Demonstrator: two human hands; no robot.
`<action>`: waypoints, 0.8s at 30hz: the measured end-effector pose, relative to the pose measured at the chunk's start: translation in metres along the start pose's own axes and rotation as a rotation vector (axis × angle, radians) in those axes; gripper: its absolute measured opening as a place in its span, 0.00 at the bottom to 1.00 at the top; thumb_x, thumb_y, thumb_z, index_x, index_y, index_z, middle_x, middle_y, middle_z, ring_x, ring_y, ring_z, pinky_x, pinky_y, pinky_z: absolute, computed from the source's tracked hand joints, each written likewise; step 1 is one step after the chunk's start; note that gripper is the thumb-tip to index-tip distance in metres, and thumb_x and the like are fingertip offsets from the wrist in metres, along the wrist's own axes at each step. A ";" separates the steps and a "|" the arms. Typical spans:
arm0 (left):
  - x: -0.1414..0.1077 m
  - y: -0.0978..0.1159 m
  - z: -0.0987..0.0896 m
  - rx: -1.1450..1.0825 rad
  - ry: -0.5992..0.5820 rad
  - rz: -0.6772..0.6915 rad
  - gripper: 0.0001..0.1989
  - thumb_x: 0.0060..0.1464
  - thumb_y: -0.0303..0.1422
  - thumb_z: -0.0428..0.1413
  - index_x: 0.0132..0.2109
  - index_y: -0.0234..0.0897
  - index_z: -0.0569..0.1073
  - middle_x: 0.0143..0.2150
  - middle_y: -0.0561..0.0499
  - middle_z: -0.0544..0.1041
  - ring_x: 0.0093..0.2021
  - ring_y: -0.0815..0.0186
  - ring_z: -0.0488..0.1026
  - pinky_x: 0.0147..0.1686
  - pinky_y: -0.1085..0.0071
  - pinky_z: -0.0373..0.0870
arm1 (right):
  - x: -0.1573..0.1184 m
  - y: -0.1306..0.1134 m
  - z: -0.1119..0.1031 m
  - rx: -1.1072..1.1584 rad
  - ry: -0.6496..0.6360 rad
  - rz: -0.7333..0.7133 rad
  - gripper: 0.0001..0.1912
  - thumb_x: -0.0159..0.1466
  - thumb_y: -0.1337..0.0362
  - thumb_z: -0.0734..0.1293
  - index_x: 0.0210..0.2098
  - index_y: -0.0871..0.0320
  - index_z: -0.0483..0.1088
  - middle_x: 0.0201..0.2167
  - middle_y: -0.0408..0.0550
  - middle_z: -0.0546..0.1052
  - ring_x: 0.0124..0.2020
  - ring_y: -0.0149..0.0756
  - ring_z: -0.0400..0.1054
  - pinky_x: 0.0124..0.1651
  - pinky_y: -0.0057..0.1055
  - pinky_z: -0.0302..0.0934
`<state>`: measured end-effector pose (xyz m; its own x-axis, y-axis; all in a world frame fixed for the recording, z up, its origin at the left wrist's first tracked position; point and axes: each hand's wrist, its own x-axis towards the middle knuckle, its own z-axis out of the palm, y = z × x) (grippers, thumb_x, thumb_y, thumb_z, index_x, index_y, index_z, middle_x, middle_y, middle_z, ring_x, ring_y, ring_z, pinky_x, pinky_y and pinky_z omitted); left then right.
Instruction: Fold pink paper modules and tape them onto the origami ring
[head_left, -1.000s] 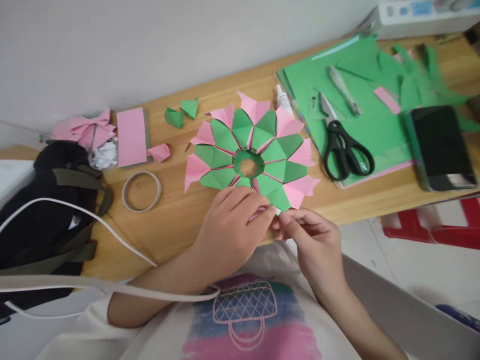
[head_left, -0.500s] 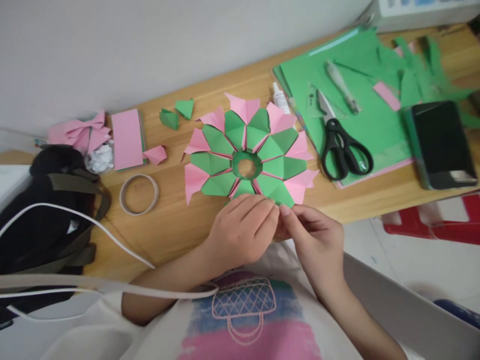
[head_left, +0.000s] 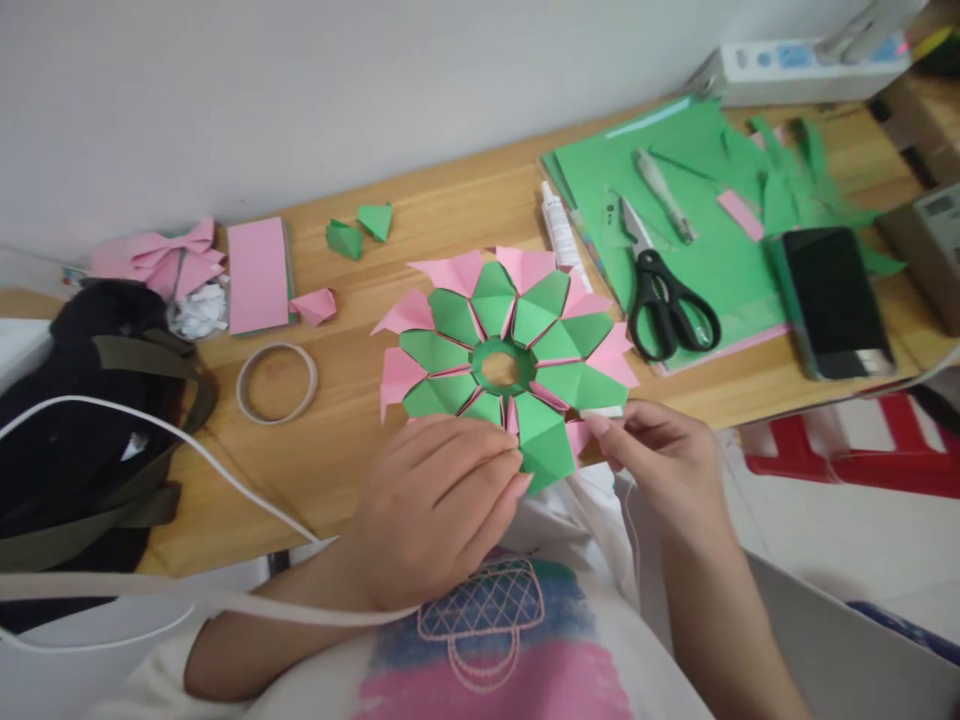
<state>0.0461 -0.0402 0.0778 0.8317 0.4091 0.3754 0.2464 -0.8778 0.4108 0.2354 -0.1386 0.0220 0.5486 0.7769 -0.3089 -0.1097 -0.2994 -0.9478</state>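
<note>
1. Closest to me, a printed shirt [head_left: 495, 640] sits against the bench side, with a pale strap [head_left: 300, 608] crossing the forearm.
2. The left hand [head_left: 442, 500] is closed, its fingers gripping the near-left rim of the paper ring [head_left: 551, 435]. The right hand [head_left: 660, 450] has thumb and fingers pinched on the ring's near-right rim, beside a small white edge; its curled fingers are partly hidden.
3. The ring, green petals with pink points around a round hole, lies at the table's [head_left: 330, 470] near edge, between the two hands.
4. Off to the left, a tape roll [head_left: 277, 384] lies flat near a black bag [head_left: 90, 390]. On the right are black-handled scissors [head_left: 664, 305] and, well apart from the ring, a dark phone [head_left: 836, 300].
5. Past the tape roll I see a pink folded piece [head_left: 315, 306] beside a stack of pink cards [head_left: 257, 275], with crumpled white paper [head_left: 201, 311] next to it.
6. Further back, two green folded pieces [head_left: 360, 230] sit together, and a glue tube [head_left: 561, 230] lies just beside the green sheets [head_left: 630, 150], on which the scissors and a cutter [head_left: 666, 195] rest.
7. Farthest, a white power strip [head_left: 810, 72] stands by the wall [head_left: 337, 90].
</note>
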 end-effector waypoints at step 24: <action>0.010 0.004 0.008 0.052 0.018 -0.020 0.05 0.60 0.26 0.52 0.38 0.35 0.73 0.37 0.49 0.80 0.37 0.64 0.76 0.40 0.63 0.74 | -0.024 -0.008 0.021 -0.247 -0.063 -0.202 0.16 0.59 0.58 0.69 0.18 0.58 0.67 0.15 0.38 0.64 0.19 0.24 0.54 0.22 0.23 0.52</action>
<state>0.0590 -0.0416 0.0766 0.8176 0.4305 0.3824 0.2884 -0.8809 0.3752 0.2064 -0.1432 0.0349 0.4857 0.8647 -0.1281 0.2049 -0.2550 -0.9450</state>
